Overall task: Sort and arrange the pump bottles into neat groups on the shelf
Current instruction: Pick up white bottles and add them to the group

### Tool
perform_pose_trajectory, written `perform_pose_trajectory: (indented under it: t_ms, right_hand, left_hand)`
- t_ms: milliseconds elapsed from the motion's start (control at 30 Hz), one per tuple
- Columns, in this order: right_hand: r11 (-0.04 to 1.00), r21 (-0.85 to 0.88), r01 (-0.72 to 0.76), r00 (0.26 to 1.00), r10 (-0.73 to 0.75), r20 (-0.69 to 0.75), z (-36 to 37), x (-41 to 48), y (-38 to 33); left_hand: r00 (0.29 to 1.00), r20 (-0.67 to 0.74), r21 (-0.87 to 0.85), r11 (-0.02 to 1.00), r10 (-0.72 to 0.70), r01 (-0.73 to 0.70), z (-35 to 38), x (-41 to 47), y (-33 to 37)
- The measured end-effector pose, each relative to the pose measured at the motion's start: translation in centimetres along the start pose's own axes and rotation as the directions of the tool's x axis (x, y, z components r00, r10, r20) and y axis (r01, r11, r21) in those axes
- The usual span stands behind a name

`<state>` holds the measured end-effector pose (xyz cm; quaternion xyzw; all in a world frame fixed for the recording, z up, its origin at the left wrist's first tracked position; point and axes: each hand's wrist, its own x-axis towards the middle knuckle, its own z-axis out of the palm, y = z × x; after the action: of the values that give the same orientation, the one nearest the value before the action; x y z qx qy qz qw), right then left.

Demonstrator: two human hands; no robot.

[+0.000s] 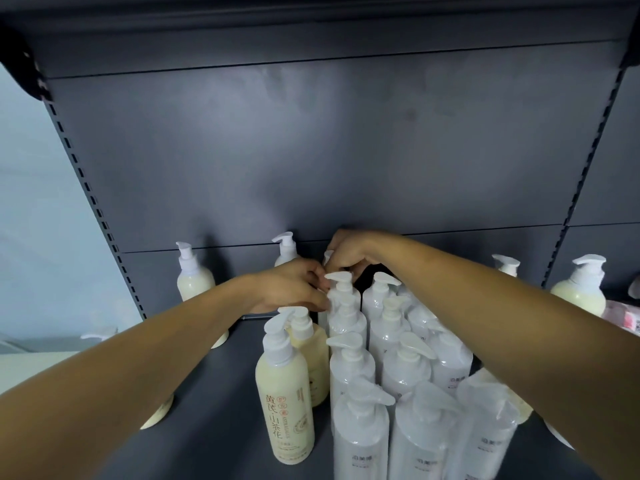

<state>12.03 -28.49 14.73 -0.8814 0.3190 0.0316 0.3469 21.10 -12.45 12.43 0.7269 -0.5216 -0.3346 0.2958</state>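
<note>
Several white pump bottles (405,372) stand in tight rows at the middle of the dark shelf (221,420). My left hand (294,287) grips the neck of the rearmost white bottle (343,296) in the left row. My right hand (348,252) reaches over from the right, its fingers curled around that bottle's pump head. Two cream-yellow bottles (285,407) with orange print stand just left of the white group. More cream bottles stand apart at the back left (194,275), back middle (285,249) and far right (581,289).
The shelf's dark back panel (311,150) rises behind the bottles, with slotted uprights on both sides. Another cream bottle (157,415) lies partly hidden under my left forearm. A pink package (623,318) sits at the right edge. A pale wall is at the left.
</note>
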Motion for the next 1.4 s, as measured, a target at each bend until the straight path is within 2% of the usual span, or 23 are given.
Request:
perform_pose_trajectory:
  t_ms: [300,500,567,633,700,733,800,867,1000,1200,1267,1333,1400]
  right_hand:
    - [0.999,-0.022,-0.023,0.999,0.024,0.021,0.3,-0.6,-0.6]
    - [0.997,0.026,-0.069,0.997,0.068,0.035,0.3,-1.1,-0.3]
    - [0.997,0.037,-0.065,0.998,0.066,-0.023,-0.1,-1.1,-0.5]
    - [0.999,0.035,-0.026,0.987,0.031,-0.157,-1.4,-2.0,-0.4]
    - [0.997,0.07,0.023,0.96,-0.003,-0.279,-3.3,-3.8,0.1]
    - [0.994,0.099,0.047,0.95,-0.014,-0.312,-4.1,-5.0,0.5]
    - [0.985,0.148,0.084,0.932,-0.025,-0.361,-5.4,-7.9,1.6]
    - [0.989,0.122,0.08,0.895,-0.017,-0.447,-6.2,-10.8,3.1]
    - [0.999,0.021,0.047,0.78,-0.023,-0.625,-7.3,-16.2,5.5]
    - [0.993,-0.094,0.068,0.648,-0.115,-0.752,-7.1,-23.4,10.0]
    - [0.99,-0.133,0.055,0.657,-0.136,-0.742,-6.6,-24.8,12.4]
    - [0.986,-0.161,0.043,0.721,-0.142,-0.678,-6.5,-25.7,14.7]
    - [0.98,-0.19,0.064,0.75,-0.173,-0.638,-7.0,-26.3,16.8]
  left_hand:
    - [0.997,-0.061,0.059,0.997,-0.055,0.058,0.3,-0.5,0.3]
    - [0.991,-0.135,0.122,0.992,-0.018,0.034,-0.5,-0.8,0.8]
    - [0.971,-0.229,0.233,0.972,0.061,-0.006,-1.4,-1.2,1.5]
    - [0.918,-0.343,0.388,0.92,0.2,-0.056,-2.5,-1.6,3.2]
    - [0.856,-0.42,0.401,0.908,0.301,-0.123,-3.1,-2.2,5.4]
    - [0.845,-0.425,0.341,0.922,0.326,-0.184,-3.1,-2.5,6.7]
    - [0.85,-0.39,0.188,0.934,0.354,-0.303,-2.3,-3.2,9.5]
    - [0.861,-0.325,0.108,0.92,0.392,-0.377,-0.7,-3.6,12.1]
    - [0.86,-0.189,0.132,0.88,0.474,-0.456,3.3,-3.2,15.6]
    - [0.895,-0.15,0.195,0.9,0.421,-0.391,9.5,-1.2,18.4]
    - [0.923,-0.131,0.181,0.924,0.361,-0.336,11.6,0.4,19.4]
    - [0.953,-0.105,0.168,0.95,0.284,-0.264,13.6,2.3,20.5]
    - [0.973,-0.082,0.179,0.964,0.214,-0.197,15.3,4.2,21.2]
